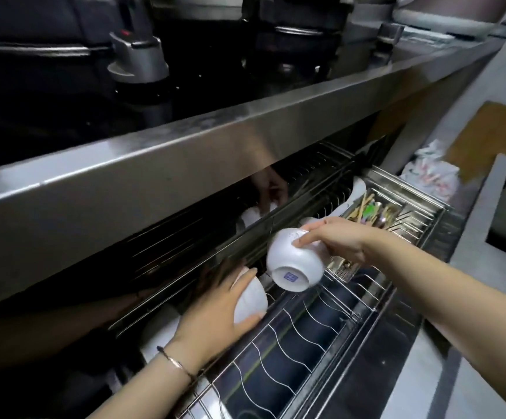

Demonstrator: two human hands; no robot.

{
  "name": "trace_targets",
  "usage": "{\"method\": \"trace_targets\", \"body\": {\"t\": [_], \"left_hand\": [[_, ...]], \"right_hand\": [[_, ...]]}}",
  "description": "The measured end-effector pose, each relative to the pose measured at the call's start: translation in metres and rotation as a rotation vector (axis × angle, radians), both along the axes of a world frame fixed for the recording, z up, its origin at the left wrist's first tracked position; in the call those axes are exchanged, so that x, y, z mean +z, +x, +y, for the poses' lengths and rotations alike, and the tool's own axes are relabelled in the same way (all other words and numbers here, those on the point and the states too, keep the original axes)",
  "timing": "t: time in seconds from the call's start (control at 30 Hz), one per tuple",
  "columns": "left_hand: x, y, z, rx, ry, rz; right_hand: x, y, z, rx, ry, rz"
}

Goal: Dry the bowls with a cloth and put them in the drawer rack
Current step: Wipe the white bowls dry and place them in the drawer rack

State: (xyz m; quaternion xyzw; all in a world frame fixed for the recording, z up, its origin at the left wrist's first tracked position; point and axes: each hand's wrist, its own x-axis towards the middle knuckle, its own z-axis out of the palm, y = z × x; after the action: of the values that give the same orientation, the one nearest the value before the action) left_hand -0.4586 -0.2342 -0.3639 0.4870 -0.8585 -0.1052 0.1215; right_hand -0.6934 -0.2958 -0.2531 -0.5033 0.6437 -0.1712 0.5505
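Note:
My right hand [333, 241] grips a white bowl [291, 264] by its rim, tilted so its foot with a blue mark faces me, just above the wire drawer rack [291, 337]. Lower left, my left hand [215, 313] holds a second white bowl [250, 300] on its side at the rack's inner edge, thumb under it and fingers over the top. A bracelet circles the left wrist. No cloth is visible.
The pulled-out drawer also holds a cutlery tray [396, 213] with chopsticks and spoons at the far right, and a white dish [357, 192] stands behind it. The steel counter edge [185, 164] overhangs the drawer. Plastic bags [430, 173] lie on the floor beyond.

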Motion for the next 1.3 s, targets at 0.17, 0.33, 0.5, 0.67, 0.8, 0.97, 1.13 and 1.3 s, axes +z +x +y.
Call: {"method": "trace_targets", "body": {"t": [0.17, 0.33, 0.5, 0.67, 0.8, 0.97, 1.13, 1.3], "left_hand": [[-0.002, 0.005, 0.021, 0.090, -0.058, 0.064], [0.002, 0.005, 0.026, 0.131, -0.076, 0.033], [0.004, 0.004, 0.027, 0.129, -0.110, 0.033], [0.005, 0.004, 0.028, 0.143, -0.046, 0.021], [0.007, 0.004, 0.028, 0.136, -0.011, 0.018], [0.007, 0.003, 0.026, 0.132, 0.012, 0.022], [0.010, 0.002, 0.020, 0.076, 0.076, 0.001], [0.016, -0.006, 0.013, 0.068, 0.183, -0.037]], "right_hand": [[-0.014, 0.018, -0.015, -0.066, 0.100, -0.047], [-0.039, 0.038, -0.017, -0.179, 0.203, -0.198], [-0.060, 0.055, -0.010, -0.215, 0.244, -0.233], [-0.076, 0.061, -0.008, -0.219, 0.188, -0.194], [-0.082, 0.062, -0.007, -0.218, 0.131, -0.203], [-0.082, 0.064, -0.004, -0.179, 0.066, -0.159], [-0.070, 0.063, -0.002, -0.005, 0.037, -0.025], [-0.041, 0.051, 0.006, 0.109, 0.011, 0.125]]}}
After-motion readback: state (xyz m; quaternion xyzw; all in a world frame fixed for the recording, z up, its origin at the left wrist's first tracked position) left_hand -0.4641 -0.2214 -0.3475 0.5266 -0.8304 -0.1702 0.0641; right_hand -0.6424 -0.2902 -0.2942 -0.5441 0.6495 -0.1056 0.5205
